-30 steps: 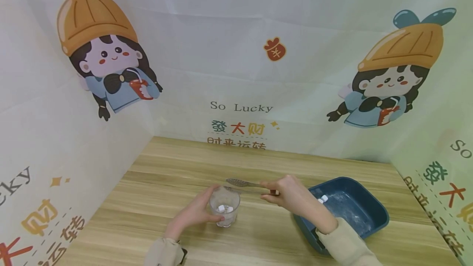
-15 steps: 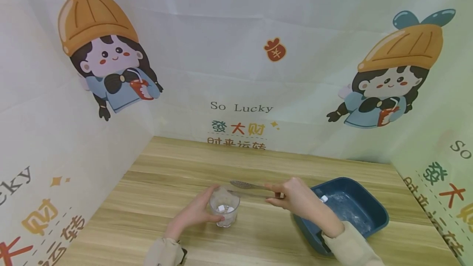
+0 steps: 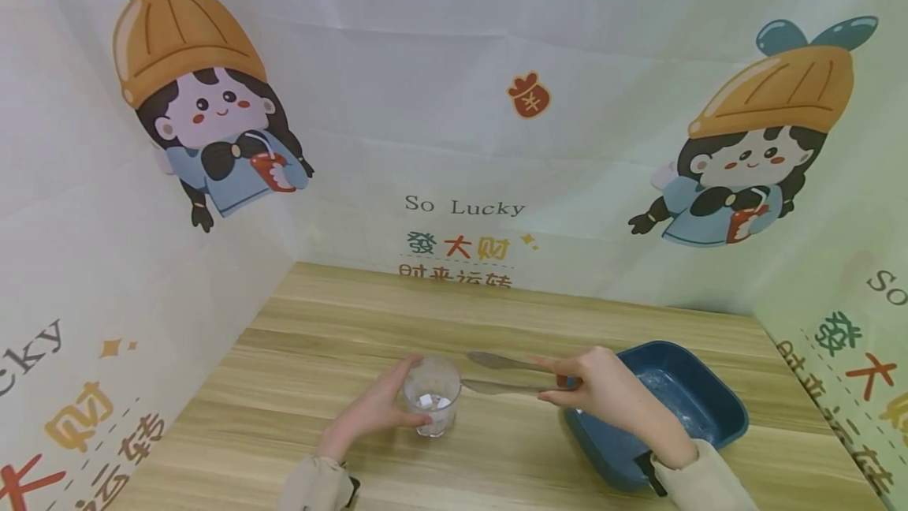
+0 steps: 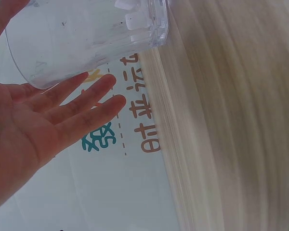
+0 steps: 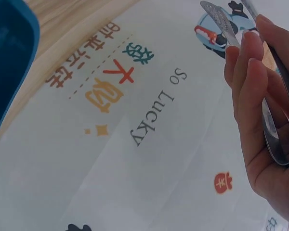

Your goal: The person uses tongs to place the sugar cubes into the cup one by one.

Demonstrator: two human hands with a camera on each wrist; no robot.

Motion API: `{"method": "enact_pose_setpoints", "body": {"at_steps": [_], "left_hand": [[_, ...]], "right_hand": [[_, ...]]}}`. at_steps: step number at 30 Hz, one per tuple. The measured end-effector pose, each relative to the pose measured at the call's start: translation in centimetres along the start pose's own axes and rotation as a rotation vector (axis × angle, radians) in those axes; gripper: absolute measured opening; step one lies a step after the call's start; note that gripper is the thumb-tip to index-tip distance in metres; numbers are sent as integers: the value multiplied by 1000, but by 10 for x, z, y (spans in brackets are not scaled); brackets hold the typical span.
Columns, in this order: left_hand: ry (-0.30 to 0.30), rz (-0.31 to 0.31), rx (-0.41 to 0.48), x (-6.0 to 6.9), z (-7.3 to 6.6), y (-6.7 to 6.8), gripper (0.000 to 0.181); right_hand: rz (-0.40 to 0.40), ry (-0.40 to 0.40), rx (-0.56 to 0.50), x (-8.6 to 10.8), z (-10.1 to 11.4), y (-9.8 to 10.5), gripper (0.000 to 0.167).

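Here, short of the surface's (image 3: 340, 322) far edge, our left fingers (image 4: 89, 117) round a cup (image 3: 433, 385), right fingers (image 5: 250, 96) round tongs (image 3: 498, 360).

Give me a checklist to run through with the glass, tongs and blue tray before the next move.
1. Glass held by the left hand: ok.
2. Glass standing upright on the table: ok.
3. Tongs held in the right hand: ok.
4. Tongs' arms apart, nothing between their tips: ok.
5. White cubes inside the glass: ok.
6. Cubes left in the blue tray: cannot tell; the right hand and forearm hide part of it.
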State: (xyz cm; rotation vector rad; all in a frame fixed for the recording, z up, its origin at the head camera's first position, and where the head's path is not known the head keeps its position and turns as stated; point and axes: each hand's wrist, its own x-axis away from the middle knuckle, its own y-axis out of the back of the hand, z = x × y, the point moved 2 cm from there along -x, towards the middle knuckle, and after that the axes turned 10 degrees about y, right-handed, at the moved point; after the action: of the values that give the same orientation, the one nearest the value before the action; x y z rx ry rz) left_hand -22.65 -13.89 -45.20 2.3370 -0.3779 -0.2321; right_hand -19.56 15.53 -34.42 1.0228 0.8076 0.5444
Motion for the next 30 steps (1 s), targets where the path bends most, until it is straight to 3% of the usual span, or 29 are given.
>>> {"method": "enact_pose_setpoints", "body": {"at_steps": [4, 10, 13, 17, 30], "left_hand": [[43, 22, 17, -2, 3, -1, 91], [56, 26, -2, -1, 4, -1, 91], [63, 28, 6, -1, 4, -1, 91], [68, 30, 22, -1, 4, -1, 91], [53, 23, 6, -2, 4, -1, 90]], "right_hand": [[-13, -1, -37, 10, -5, 2, 39], [-38, 3, -48, 26, -13, 5, 37], [-36, -32, -77, 35, -16, 6, 36], [-31, -84, -101, 47, -20, 10, 37], [-59, -111, -94, 82, -35, 25, 35]]}}
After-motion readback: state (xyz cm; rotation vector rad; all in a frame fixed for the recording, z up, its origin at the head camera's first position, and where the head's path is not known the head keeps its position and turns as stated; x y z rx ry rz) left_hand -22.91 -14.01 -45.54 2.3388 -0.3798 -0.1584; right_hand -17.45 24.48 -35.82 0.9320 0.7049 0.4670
